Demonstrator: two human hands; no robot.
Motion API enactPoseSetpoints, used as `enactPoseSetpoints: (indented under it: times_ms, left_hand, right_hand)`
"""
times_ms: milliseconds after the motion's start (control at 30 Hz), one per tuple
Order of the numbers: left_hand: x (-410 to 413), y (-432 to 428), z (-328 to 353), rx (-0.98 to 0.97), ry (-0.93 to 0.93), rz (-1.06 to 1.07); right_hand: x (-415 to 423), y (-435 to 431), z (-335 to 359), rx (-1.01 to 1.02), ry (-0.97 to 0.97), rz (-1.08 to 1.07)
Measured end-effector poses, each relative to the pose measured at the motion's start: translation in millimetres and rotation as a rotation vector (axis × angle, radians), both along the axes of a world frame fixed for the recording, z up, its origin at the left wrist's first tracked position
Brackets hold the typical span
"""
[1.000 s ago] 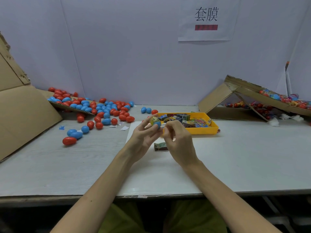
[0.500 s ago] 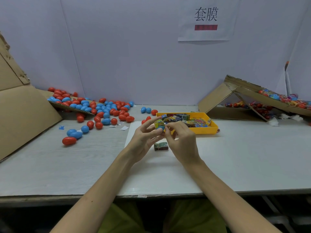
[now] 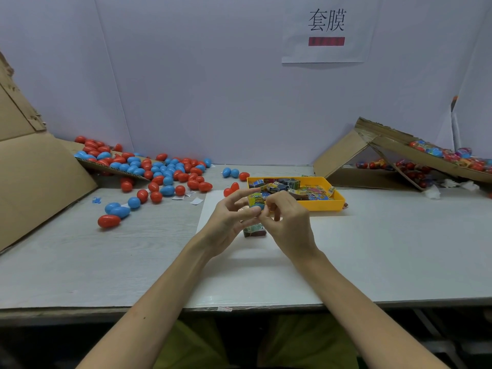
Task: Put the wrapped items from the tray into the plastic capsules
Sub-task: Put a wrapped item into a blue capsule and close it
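My left hand (image 3: 229, 220) and my right hand (image 3: 287, 220) meet over the middle of the table, both pinching a blue capsule (image 3: 256, 201) with a colourful printed wrap around it. Just beyond the hands stands the yellow tray (image 3: 323, 205), filled with several wrapped items (image 3: 292, 188). A small stack of printed wraps (image 3: 254, 230) lies on the white sheet (image 3: 207, 211) under my hands. Loose red and blue capsules (image 3: 165, 177) are scattered at the back left.
A cardboard ramp (image 3: 40, 171) leans at the far left. A folded cardboard chute (image 3: 394, 155) at the back right holds several wrapped capsules (image 3: 450, 155). A paper sign (image 3: 327, 27) hangs on the white back wall. The table's front edge (image 3: 239, 308) runs below my forearms.
The capsule in my fingers has turned and shifted slightly right, and my right fingers have closed onto its side. My arms stay in the same place.
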State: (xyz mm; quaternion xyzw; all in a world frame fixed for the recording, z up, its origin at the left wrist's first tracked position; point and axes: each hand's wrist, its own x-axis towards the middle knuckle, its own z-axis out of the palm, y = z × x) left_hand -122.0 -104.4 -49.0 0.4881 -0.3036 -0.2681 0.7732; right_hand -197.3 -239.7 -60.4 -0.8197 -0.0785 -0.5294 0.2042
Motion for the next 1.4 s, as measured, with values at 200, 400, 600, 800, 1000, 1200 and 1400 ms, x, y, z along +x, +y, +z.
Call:
enactPoseSetpoints:
  times_ms: [200, 400, 600, 800, 1000, 1200, 1400]
  left_hand:
    - [-1.0, -1.1, 0.8, 0.029, -0.019, 0.008]
    - [-1.4, -1.7, -0.3, 0.027, -0.041, 0.024]
    - [0.8, -3.3, -3.8, 0.03, -0.065, 0.054]
    - [3.0, -3.5, -3.7, 0.004, -0.039, 0.008]
    - [5.7, -2.0, -2.4, 0.019, 0.067, 0.054]
    - [7.0, -2.6, -4.2, 0.07, 0.017, 0.048]
    - [6.1, -3.3, -5.6, 0.055, 0.014, 0.084]
  right_hand:
    - [0.1, 0.1, 0.4, 0.001, 0.022, 0.01]
    - [1.8, -1.8, -1.1, 0.001, 0.028, 0.011]
    - [3.7, -3.0, -3.1, -0.002, 0.003, 0.014]
    - [6.3, -1.0, -3.1, 0.18, -0.044, 0.066]
    - [10.2, -9.1, 3.0, 0.574, 0.123, 0.168]
    - [9.4, -7.6, 3.2, 0.564, 0.232, 0.239]
    - [9.9, -8.6, 2.8, 0.603, 0.226, 0.25]
